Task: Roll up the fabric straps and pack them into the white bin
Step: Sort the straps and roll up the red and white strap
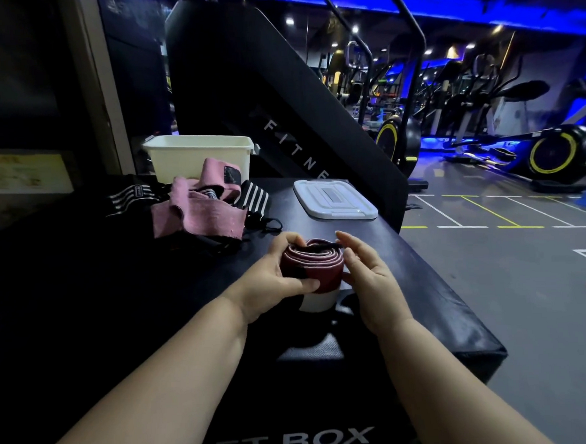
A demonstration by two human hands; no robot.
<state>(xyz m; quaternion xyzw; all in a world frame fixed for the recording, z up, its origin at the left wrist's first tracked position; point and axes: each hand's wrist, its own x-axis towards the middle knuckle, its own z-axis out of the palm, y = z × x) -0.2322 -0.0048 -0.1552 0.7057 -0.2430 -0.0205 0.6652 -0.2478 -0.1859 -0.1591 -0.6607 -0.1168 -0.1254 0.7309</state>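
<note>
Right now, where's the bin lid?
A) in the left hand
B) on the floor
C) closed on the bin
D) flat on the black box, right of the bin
D: the lid lies flat on the black box, to the right of the open white bin and apart from it.

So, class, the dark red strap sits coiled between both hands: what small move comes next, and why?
Probably lift the dark red strap toward the white bin. It looks coiled, the left hand grips it, the right hand rests against its side, and the bin stands open behind the pink straps.
</note>
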